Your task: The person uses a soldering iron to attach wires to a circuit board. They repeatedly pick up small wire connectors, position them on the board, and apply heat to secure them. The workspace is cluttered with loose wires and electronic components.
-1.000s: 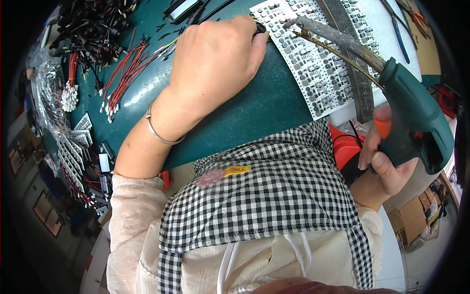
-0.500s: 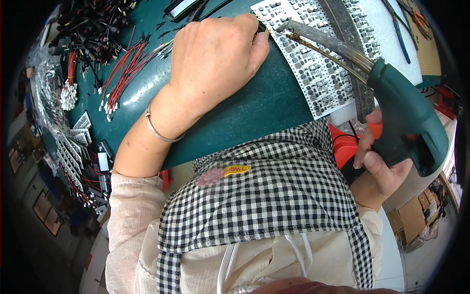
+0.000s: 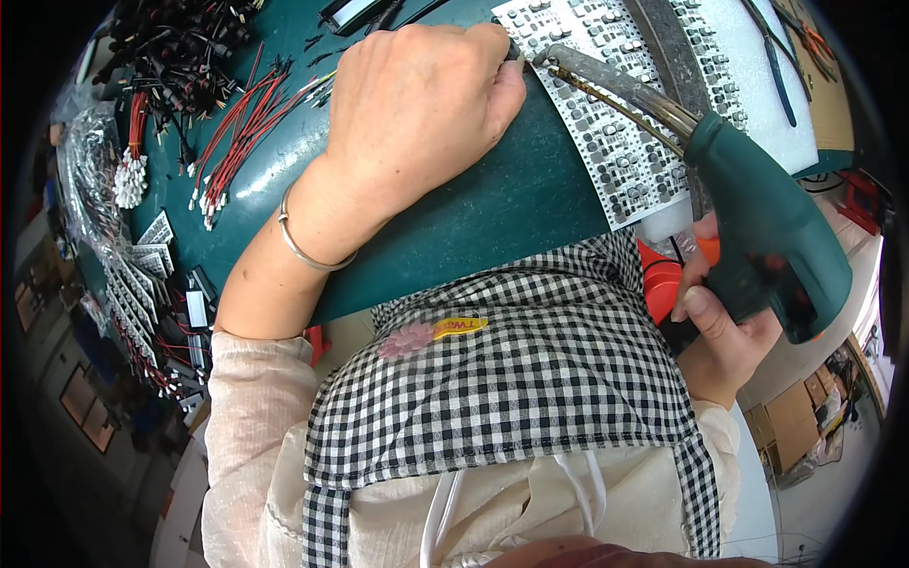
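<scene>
My right hand (image 3: pixel 724 327) grips a dark green soldering gun (image 3: pixel 767 208) by its handle, a finger at the orange trigger. Its metal tip and a thin feed tube reach left over a white panel of small circuit boards (image 3: pixel 606 123), ending close to my left fingertips. My left hand (image 3: pixel 417 109) is closed, back of the hand up, at the panel's left edge. A small dark piece (image 3: pixel 514 51) shows at its fingertips; the rest of what it holds is hidden beneath the hand. A dark metal bar (image 3: pixel 668 47) lies across the panel.
Red and black wires with white connectors (image 3: pixel 232 151) lie on the green table (image 3: pixel 454 227), with a heap of black cables (image 3: pixel 180 47) beyond. At the left edge are clear plastic bags (image 3: pixel 90 199) and board strips (image 3: pixel 133 293). Pliers (image 3: pixel 776 76) rest on white foam at right.
The soldering gun and my right hand have shifted slightly left and down. The left hand has moved a little to the right, still closed.
</scene>
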A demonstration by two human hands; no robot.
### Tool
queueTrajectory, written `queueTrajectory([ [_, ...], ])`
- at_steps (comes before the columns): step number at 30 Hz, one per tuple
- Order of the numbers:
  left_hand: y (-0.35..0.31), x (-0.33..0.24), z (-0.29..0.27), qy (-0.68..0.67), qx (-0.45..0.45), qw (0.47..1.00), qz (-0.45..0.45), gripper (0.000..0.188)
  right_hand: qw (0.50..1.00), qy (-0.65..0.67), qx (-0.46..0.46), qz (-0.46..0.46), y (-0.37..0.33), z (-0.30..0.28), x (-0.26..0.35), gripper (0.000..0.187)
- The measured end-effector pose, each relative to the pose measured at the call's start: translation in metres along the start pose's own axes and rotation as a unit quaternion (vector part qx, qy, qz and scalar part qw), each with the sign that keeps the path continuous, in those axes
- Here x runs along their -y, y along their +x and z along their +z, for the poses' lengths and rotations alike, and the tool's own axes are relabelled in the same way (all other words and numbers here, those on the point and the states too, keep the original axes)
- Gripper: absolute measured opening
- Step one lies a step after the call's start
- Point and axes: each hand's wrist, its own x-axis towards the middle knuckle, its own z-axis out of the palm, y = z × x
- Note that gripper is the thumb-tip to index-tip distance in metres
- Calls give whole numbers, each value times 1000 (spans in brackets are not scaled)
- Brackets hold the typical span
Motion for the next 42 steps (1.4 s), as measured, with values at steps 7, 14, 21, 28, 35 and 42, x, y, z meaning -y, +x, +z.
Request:
queueTrajectory([
  [7, 1, 0, -1, 0, 6, 1000, 0, 21, 1000, 3, -13, 22, -2, 1, 0, 66],
  [14, 0, 0, -2, 1, 12, 1000, -4, 21, 999, -33, -12, -8, -1, -1, -3, 65],
  [21, 2, 0, -1, -11, -1, 1000, 8, 20, 999, 13, 25, -31, 17, -3, 15, 74],
  [28, -1, -1, -2, -3, 5, 1000, -1, 21, 999, 37, 2, -28, 18, 0, 8, 77],
  [35, 2, 6, -4, -47, 56, 997, -8, 14, 999, 37, -24, -19, 16, -1, 9, 78],
  [42, 13, 29, -7, -298, 190, 925, -139, 12, 997, 49, -42, -40, 17, 1, 13, 80],
])
